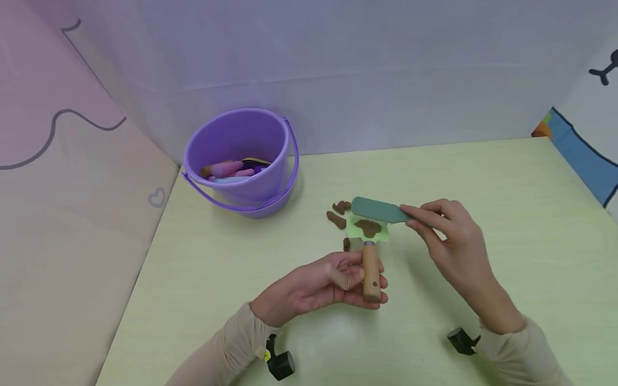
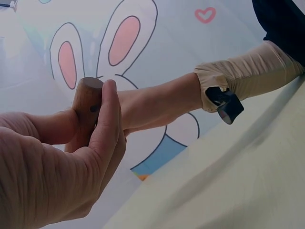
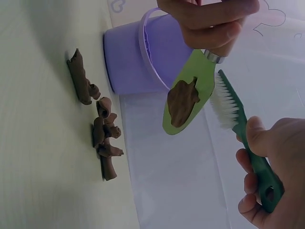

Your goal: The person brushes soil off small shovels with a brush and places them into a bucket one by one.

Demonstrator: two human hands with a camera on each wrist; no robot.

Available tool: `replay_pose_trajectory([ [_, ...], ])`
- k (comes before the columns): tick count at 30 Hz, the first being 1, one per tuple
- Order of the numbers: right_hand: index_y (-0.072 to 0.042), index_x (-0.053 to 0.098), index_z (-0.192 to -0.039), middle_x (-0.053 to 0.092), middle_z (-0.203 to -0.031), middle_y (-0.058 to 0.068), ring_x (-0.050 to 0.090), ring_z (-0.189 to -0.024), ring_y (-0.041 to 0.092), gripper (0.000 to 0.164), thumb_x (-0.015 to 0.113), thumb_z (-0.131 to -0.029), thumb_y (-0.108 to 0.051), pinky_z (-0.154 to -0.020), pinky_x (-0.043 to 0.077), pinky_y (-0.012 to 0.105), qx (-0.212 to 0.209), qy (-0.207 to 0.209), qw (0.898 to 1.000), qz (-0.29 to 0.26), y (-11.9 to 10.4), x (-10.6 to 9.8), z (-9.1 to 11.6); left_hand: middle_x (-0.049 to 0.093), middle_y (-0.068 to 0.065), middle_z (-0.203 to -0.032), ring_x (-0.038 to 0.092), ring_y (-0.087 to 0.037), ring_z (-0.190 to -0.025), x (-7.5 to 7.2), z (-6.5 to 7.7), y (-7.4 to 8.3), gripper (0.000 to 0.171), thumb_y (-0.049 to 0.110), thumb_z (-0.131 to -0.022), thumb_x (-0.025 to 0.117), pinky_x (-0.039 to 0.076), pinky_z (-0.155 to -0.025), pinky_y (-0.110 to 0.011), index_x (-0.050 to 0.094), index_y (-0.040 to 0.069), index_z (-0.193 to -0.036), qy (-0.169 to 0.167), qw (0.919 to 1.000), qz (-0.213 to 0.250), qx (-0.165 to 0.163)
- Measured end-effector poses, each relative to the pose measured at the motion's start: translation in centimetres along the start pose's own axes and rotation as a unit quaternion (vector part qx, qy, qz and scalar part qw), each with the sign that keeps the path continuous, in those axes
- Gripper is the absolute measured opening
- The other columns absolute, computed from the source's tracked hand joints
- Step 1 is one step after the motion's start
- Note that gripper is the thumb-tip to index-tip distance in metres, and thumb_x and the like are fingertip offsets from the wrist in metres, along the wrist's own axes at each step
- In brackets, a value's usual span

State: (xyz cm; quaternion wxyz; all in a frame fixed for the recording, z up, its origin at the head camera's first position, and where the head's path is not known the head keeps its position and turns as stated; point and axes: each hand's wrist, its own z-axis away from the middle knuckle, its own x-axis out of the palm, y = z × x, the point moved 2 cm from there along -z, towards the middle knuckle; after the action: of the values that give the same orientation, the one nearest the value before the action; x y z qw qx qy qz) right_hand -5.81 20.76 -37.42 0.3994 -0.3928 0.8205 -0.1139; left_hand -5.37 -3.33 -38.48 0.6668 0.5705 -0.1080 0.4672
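My left hand point(image 1: 333, 281) grips the wooden handle point(image 1: 370, 273) of a small trowel, thumb on one side and fingers on the other. A flat brown patch point(image 3: 183, 104), perhaps mud or clay, lies on its green blade point(image 3: 206, 78). In my right hand point(image 1: 454, 238) is a green brush point(image 3: 259, 167), held by its handle. Its white bristles point(image 3: 224, 102) point toward the trowel blade and look close to its edge; whether they touch it I cannot tell. The left wrist view has the end of the trowel's handle point(image 2: 88, 100) between thumb and fingers.
Several curled brown pieces point(image 3: 107, 136) lie on the pale table point(image 1: 232, 268) beyond the trowel. At the back left stands a purple bucket point(image 1: 241, 193) with assorted items inside, its handle hanging down in front. A printed cloth wall point(image 1: 386, 80) borders the table.
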Motion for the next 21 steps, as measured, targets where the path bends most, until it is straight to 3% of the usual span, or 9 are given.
replay_pose_trajectory([
  [7,-0.01,0.081,-0.115,0.068,-0.099,0.0,0.05,-0.088,0.004,0.03,0.07,-0.097,-0.031,-0.068,0.039,0.015,0.002,-0.053,0.997,-0.054,-0.7,-0.3,-0.3,0.068,-0.006,-0.115,0.073,-0.021,-0.107,-0.2,0.1,-0.1,0.028,0.003,-0.107,0.046,0.045,-0.117,-0.052,0.048,0.0,-0.134,-0.01,0.9999,0.003,0.009],
  [10,-0.01,0.081,-0.115,0.068,-0.097,-0.001,0.051,-0.087,0.004,0.025,0.078,-0.092,-0.016,-0.068,0.04,0.015,-0.001,-0.069,0.996,-0.052,-1.0,-0.4,-0.4,0.068,-0.007,-0.116,0.073,-0.021,-0.108,-0.2,0.2,-0.1,0.031,0.01,-0.105,0.056,0.045,-0.117,-0.052,0.048,-0.001,-0.134,-0.015,0.9997,0.006,0.016],
  [13,-0.009,0.081,-0.115,0.068,-0.096,-0.001,0.052,-0.087,0.005,0.034,0.084,-0.082,0.0,-0.068,0.039,0.014,-0.008,-0.073,0.997,-0.038,-1.1,-0.4,-0.5,0.068,-0.007,-0.116,0.074,-0.022,-0.108,-0.2,0.1,0.0,0.048,0.022,-0.096,0.072,0.044,-0.117,-0.052,0.049,0.001,-0.132,-0.022,0.9995,0.01,0.021],
  [16,-0.009,0.081,-0.114,0.068,-0.094,-0.001,0.052,-0.086,0.006,0.043,0.085,-0.075,0.009,-0.069,0.039,0.014,-0.008,-0.07,0.997,-0.023,-1.1,-0.2,-0.5,0.067,-0.006,-0.117,0.074,-0.021,-0.109,-0.3,0.1,-0.1,0.064,0.029,-0.086,0.079,0.045,-0.117,-0.051,0.048,0.0,-0.133,-0.025,0.9994,0.011,0.023],
  [18,-0.009,0.081,-0.113,0.068,-0.094,-0.001,0.051,-0.086,0.006,0.045,0.086,-0.073,0.011,-0.069,0.039,0.014,-0.004,-0.067,0.998,-0.016,-1.0,-0.1,-0.4,0.065,-0.005,-0.117,0.073,-0.02,-0.109,-0.4,0.1,-0.2,0.067,0.028,-0.088,0.078,0.045,-0.118,-0.05,0.045,-0.003,-0.138,-0.025,0.9993,0.014,0.023],
  [21,-0.01,0.082,-0.112,0.067,-0.093,0.0,0.051,-0.086,0.007,0.045,0.086,-0.073,0.011,-0.07,0.039,0.015,0.004,-0.061,0.998,-0.008,-1.0,0.1,-0.4,0.063,-0.004,-0.117,0.073,-0.021,-0.109,-0.4,0.1,-0.3,0.057,0.016,-0.099,0.068,0.046,-0.117,-0.049,0.04,-0.005,-0.144,-0.017,0.9995,0.015,0.024],
])
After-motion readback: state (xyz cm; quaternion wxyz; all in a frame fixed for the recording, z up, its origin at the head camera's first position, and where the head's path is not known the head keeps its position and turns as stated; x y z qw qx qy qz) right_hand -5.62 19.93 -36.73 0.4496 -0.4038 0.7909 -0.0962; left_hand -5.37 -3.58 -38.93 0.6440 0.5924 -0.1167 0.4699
